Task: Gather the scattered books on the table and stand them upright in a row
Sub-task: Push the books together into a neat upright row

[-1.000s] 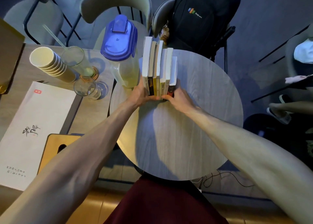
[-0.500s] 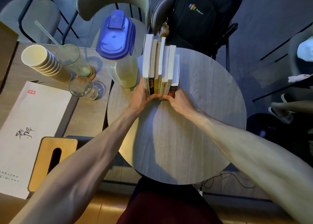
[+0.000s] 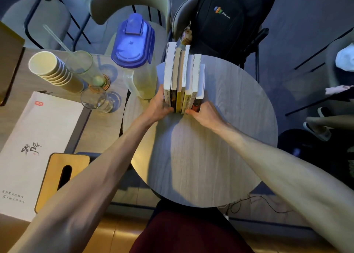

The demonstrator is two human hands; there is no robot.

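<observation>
View from the head camera. The books (image 3: pixel 183 76) stand upright in one tight row on the far left part of the table (image 3: pixel 220 147), a round top with a grey wood-grain surface. I count about six. Each book's long axis is vertical, the spines face the near edge of the table, and the covers face its left and right. The row itself runs left to right. The white paper page blocks point up at the camera. The spines are glossy: white, dark, yellow and, at the right end, red. Heights step down unevenly from the tall left book to the short right one.

The left hand (image 3: pixel 158 107) grips the left end of the row, palm against the outer cover and fingers curled onto the lower spines. The right hand (image 3: pixel 204 114) grips the right end in the same way, so I read the row as squeezed between the two.

At the table's far left edge stands a translucent plastic jug (image 3: pixel 138 61) with a blue lid, just beside the books. Beyond the table's far edge a black fabric backpack (image 3: pixel 228 19) rests on a chair.
</observation>
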